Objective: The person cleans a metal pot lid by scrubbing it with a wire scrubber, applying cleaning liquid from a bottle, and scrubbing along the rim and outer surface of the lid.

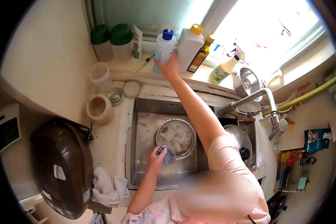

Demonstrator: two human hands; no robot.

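My left hand holds a grey scouring pad over the sink, at the lower left rim of a round metal bowl. Whitish suds lie in the bowl. Stretched out to the window ledge, my right hand has its fingers around the lower part of a clear bottle with a blue cap. Right beside that bottle stands a large white bottle with a yellow cap, and then a dark oil bottle.
The tap reaches over the sink's right side, near a lidded pan. Two green-lidded jars and a spray bottle stand on the ledge. Left are empty containers, a white cloth and a dark brown appliance.
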